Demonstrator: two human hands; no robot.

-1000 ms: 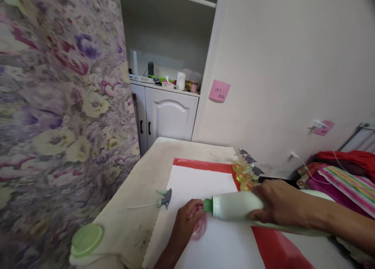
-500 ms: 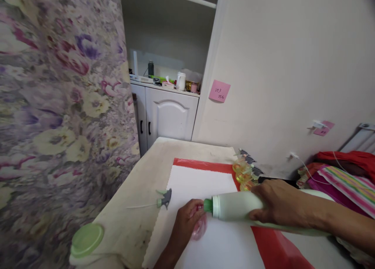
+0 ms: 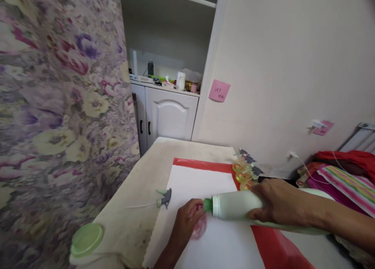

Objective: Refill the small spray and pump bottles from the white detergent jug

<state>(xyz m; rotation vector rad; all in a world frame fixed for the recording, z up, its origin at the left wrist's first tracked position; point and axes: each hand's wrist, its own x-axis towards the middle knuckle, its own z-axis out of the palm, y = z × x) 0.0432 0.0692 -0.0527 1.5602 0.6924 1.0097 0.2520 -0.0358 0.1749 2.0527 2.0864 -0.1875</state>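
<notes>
My left hand [image 3: 187, 218] is closed round the neck of a small clear pink bottle [image 3: 199, 228], which stands over the white sheet. In my right hand [image 3: 272, 200] is a large pale green bottle [image 3: 234, 205], tipped on its side. Its darker green spout [image 3: 208, 205] meets the mouth of the pink bottle; my left fingers partly hide the contact, and I cannot make out any liquid flowing. Left of my left hand lies a grey and green spray trigger head [image 3: 165, 198] with a thin white tube.
Several yellow-tinted spray bottles [image 3: 243, 175] stand at the right edge of the white sheet [image 3: 202, 181], which lies over red sheeting [image 3: 202, 164]. A round green lid [image 3: 88, 239] tops a container at the table's left front. Floral curtain [image 3: 70, 105] hangs at left; folded cloths [image 3: 348, 175] are at right.
</notes>
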